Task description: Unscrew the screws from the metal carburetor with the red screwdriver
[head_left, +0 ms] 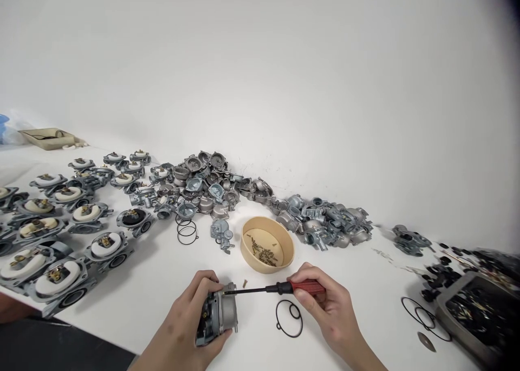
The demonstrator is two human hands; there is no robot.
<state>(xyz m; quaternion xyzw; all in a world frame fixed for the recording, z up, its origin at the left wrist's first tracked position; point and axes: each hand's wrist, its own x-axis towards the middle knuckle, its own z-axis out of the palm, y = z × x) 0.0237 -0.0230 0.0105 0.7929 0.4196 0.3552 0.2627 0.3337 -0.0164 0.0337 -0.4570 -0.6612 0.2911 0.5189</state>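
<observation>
Metal body (228, 310) in the left hand (184, 314), screwdriver (280, 288) in the right hand (331, 306)

On the far left of the bench (162, 268), I see metal assemblies (60, 278), most with a white ring on top. Next, my left hand is grasping the metal body, fingers over its top and thumb at its lower edge. The screwdriver tip reaches its upper part. A loose screw (245, 283) lies near; behind it, a beige bowl (270, 227) holds small screws (266, 255). Black rings (278, 325) lie between my hands. My right hand is clenched around the red handle (311, 287). On the far right stands a grey tray (455, 327) with dark parts (481, 311).
</observation>
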